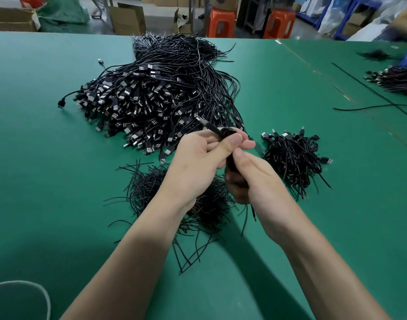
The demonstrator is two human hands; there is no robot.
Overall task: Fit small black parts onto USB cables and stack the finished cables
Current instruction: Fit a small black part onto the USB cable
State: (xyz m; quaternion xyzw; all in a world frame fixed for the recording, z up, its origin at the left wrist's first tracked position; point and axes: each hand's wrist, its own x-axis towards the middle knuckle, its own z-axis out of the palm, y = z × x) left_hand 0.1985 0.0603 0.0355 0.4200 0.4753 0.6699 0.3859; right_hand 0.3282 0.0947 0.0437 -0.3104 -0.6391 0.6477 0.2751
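I am holding one USB cable (230,166) up over the green tabletop (47,158) with both hands. My left grip (197,162) is curling round its looped upper part, the thumb pressing on it, and the plug end is sticking out past my fingers. My right grip (255,179) is closing round the lower part of the bundle, whose loose tails are hanging below. I cannot tell whether a small black part is on it. A heap of thin black strips (149,188) is lying under my wrists. The big pile of cables (151,100) is lying beyond my hands, and the small stack of coiled cables (292,155) is sitting just to the right.
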